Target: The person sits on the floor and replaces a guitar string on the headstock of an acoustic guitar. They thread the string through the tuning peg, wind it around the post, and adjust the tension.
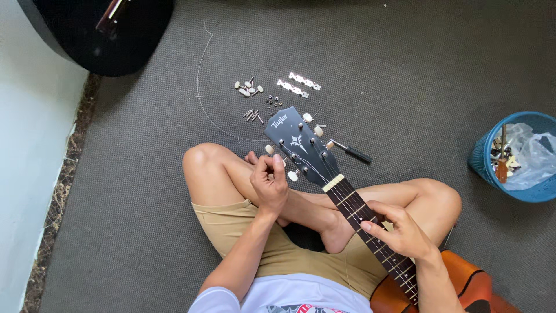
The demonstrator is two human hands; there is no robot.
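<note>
The guitar neck (353,208) runs diagonally, headstock (298,142) pointing away up-left.

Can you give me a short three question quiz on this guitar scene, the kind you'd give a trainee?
1. True or false: the right hand rests on the guitar neck.
2. Which is the left hand nearest? A) the blue basket B) a tuning peg on the headstock C) the black guitar body
3. Fill in: the small loose metal parts lie on the grey ____ beyond the headstock.

Key: 1 true. 2 B. 3 carpet.
</note>
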